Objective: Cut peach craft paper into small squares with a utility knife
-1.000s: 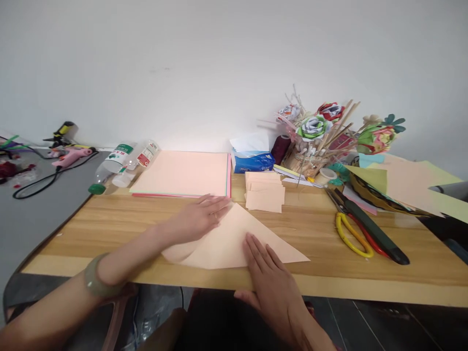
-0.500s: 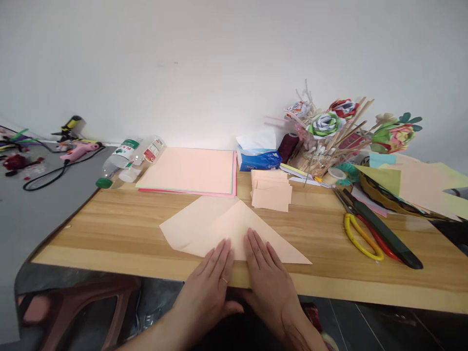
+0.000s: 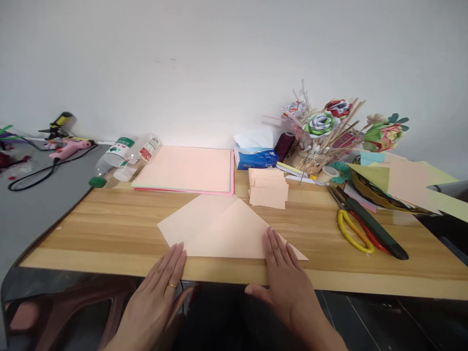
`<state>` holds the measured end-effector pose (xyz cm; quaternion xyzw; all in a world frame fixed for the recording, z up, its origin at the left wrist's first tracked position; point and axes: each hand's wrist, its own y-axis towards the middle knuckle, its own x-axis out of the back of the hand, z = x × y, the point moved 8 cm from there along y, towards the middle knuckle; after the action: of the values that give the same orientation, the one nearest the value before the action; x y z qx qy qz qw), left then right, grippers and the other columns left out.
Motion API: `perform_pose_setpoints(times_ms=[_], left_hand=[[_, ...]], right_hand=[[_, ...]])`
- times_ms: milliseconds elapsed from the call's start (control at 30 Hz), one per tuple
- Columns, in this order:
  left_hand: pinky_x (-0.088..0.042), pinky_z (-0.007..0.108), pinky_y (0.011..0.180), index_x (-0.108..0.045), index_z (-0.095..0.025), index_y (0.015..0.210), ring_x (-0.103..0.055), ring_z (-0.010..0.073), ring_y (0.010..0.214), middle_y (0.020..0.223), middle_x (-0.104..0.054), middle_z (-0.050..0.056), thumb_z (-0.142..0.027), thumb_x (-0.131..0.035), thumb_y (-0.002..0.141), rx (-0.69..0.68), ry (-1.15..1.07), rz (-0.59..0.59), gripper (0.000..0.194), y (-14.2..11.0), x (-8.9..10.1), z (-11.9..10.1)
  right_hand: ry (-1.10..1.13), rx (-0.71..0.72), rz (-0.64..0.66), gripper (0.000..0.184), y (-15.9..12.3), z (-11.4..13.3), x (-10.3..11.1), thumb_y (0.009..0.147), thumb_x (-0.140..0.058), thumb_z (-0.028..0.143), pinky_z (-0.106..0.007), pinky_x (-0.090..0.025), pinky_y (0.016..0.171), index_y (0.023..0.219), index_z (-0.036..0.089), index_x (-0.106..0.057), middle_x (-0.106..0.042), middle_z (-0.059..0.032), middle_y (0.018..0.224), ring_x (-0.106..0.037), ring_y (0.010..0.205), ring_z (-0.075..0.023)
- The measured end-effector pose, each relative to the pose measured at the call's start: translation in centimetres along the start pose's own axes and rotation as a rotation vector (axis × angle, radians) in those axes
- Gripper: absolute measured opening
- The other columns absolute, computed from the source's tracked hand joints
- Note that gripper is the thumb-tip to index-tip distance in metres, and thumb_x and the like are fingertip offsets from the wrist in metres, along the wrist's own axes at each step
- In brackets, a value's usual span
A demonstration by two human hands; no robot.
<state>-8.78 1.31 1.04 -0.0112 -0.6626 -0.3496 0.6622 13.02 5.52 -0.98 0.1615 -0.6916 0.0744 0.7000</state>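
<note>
A folded sheet of peach paper (image 3: 223, 229) lies flat near the front edge of the wooden table, its straight fold facing me. My left hand (image 3: 157, 282) rests with its fingers stretched out on the lower left end of that fold. Over at the right part of the fold, my right hand (image 3: 285, 273) lies flat, fingertips pressing the paper close to its pointed right corner. Neither hand grips anything. Just behind the folded sheet is a pile of small peach paper pieces (image 3: 268, 190).
A stack of large coloured sheets (image 3: 186, 168) lies at the back, beside plastic bottles (image 3: 113, 158) and a blue tissue pack (image 3: 256, 157). To the right are yellow-handled scissors (image 3: 353, 234), a dark green long-handled tool (image 3: 376, 226) and paper flowers (image 3: 321, 123). A pink glue gun (image 3: 71, 148) sits left.
My hands have slid apart along the fold, the left one to the left and the right one to the right. The paper's lower left edge now lies flatter. The view has shifted slightly.
</note>
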Motion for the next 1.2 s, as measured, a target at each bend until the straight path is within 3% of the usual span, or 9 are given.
perform_pose_setpoints(times_ms=[100, 200, 300, 400, 567, 700, 867, 1067, 1200], left_hand=[[-0.031, 0.034, 0.105, -0.019, -0.01, 0.144, -0.047, 0.0244, 0.122, 0.135, -0.047, 0.014, -0.039, -0.04, 0.092, 0.002, 0.013, -0.001, 0.063, -0.2, -0.2, 0.0], [-0.033, 0.035, 0.103, -0.018, -0.009, 0.144, -0.049, 0.0265, 0.12, 0.135, -0.047, 0.017, -0.044, -0.029, 0.094, -0.057, 0.037, 0.0, 0.063, -0.4, -0.3, -0.2], [-0.028, 0.036, 0.106, -0.018, -0.005, 0.144, -0.046, 0.0274, 0.123, 0.135, -0.046, 0.02, -0.035, -0.021, 0.095, -0.114, 0.053, -0.006, 0.057, -0.5, -0.4, -0.3], [-0.02, 0.034, 0.11, -0.02, -0.004, 0.143, -0.037, 0.0258, 0.13, 0.136, -0.044, 0.019, -0.021, -0.024, 0.093, -0.101, 0.067, -0.019, 0.053, -0.7, -0.5, -0.1], [-0.019, 0.032, 0.111, -0.023, -0.006, 0.143, -0.032, 0.0236, 0.133, 0.14, -0.04, 0.016, -0.018, -0.029, 0.092, -0.069, 0.02, -0.022, 0.052, -1.0, -0.8, 0.2], [-0.02, 0.033, 0.111, -0.022, -0.009, 0.143, -0.033, 0.0219, 0.132, 0.14, -0.04, 0.014, -0.016, -0.036, 0.09, -0.018, -0.04, -0.025, 0.055, -1.0, -0.8, 0.4], [-0.013, 0.037, 0.112, -0.026, -0.013, 0.143, -0.033, 0.0203, 0.132, 0.138, -0.044, 0.011, -0.019, -0.04, 0.089, 0.036, -0.059, -0.033, 0.055, -1.1, -1.0, 0.5], [-0.011, 0.041, 0.111, -0.031, -0.013, 0.141, -0.028, 0.0198, 0.135, 0.133, -0.05, 0.013, -0.021, -0.044, 0.087, 0.08, -0.041, -0.067, 0.056, -1.8, -0.4, 1.9], [-0.014, 0.047, 0.109, -0.042, -0.016, 0.134, -0.033, 0.0249, 0.132, 0.129, -0.054, 0.014, -0.02, -0.047, 0.085, 0.117, -0.119, -0.088, 0.05, -2.7, -0.2, 2.7]], right_hand=[[0.098, 0.064, 0.104, 0.113, 1.2, 5.0, 0.3, 0.065, -0.037, 0.082, -0.047, -0.028, 0.105, 0.137, -0.005, -0.03, -0.026, -0.0251, 0.143, -0.021, 0.135, -0.0328], [0.267, 0.262, 0.083, 0.115, 2.5, 11.6, 1.2, 0.063, -0.033, 0.084, -0.04, -0.026, 0.108, 0.137, -0.003, -0.031, -0.024, -0.0222, 0.144, -0.02, 0.135, -0.0292], [0.349, 0.364, -0.001, 0.105, 2.7, 14.0, 2.0, 0.07, -0.034, 0.079, -0.036, -0.022, 0.111, 0.137, -0.001, -0.031, -0.025, -0.0187, 0.145, -0.017, 0.137, -0.0248], [0.379, 0.369, -0.019, 0.094, 1.8, 12.5, 2.3, 0.077, -0.036, 0.072, -0.034, -0.019, 0.112, 0.138, 0.001, -0.029, -0.025, -0.0156, 0.146, -0.014, 0.137, -0.0215], [0.339, 0.351, 0.014, 0.09, -0.3, 8.7, 2.5, 0.077, -0.04, 0.07, -0.034, -0.022, 0.111, 0.14, 0.008, -0.028, -0.025, -0.0111, 0.147, -0.018, 0.137, -0.0199], [0.082, 0.173, -0.064, 0.085, -2.2, 3.4, 2.1, 0.081, -0.039, 0.066, -0.04, -0.032, 0.103, 0.14, 0.006, -0.028, -0.033, -0.0143, 0.143, -0.031, 0.132, -0.024], [-0.171, -0.03, -0.207, 0.07, -5.6, -3.3, 3.2, 0.091, -0.029, 0.053, -0.046, -0.028, 0.099, 0.145, 0.01, -0.015, -0.042, -0.0131, 0.139, -0.042, 0.125, -0.0258], [-0.203, -0.083, -0.264, 0.063, -6.5, -3.9, 3.0, 0.093, -0.029, 0.046, -0.047, -0.03, 0.098, 0.144, 0.011, -0.017, -0.045, -0.0133, 0.137, -0.041, 0.125, -0.0278], [-0.164, -0.081, -0.389, 0.057, -8.0, -3.9, 2.5, 0.091, -0.04, 0.042, -0.044, -0.036, 0.097, 0.136, 0.008, -0.034, -0.052, -0.0173, 0.129, -0.05, 0.118, -0.0276]])
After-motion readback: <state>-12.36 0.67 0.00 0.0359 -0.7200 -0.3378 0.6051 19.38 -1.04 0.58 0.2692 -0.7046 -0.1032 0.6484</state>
